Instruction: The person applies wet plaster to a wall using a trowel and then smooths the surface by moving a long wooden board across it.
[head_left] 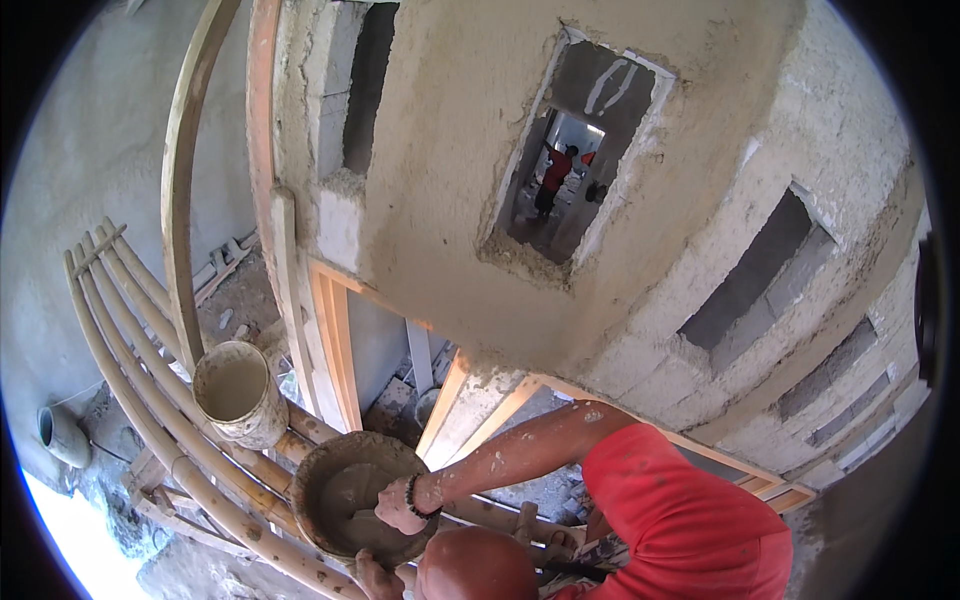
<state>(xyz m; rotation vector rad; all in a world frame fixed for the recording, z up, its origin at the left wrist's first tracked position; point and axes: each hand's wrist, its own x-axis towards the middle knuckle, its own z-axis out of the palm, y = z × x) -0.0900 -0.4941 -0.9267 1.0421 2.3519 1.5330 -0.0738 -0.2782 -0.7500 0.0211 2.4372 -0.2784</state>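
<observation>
A round, mortar-caked basin [311,498] with wet grey mortar in it rests on the poles at lower centre. My right hand [398,505], a dark beaded bracelet at its wrist, reaches into the basin from the right. Its fingers are curled; what they hold, if anything, is hidden. The bare forearm is spattered and comes out of a red sleeve [690,500]. At the basin's near rim my left hand [377,577] is closed over the edge. A rounded patch of bare skin at the lower edge hides the left forearm. Left of the basin stands a stained whitish bucket [258,408].
Long bamboo poles [140,375] form a platform on the left, beside an upright wooden post [178,190]. Ahead rises a rough plastered wall [450,200] with window openings. Through one opening stands a person [556,180] in red. Wooden frames [340,335] and rubble lie below.
</observation>
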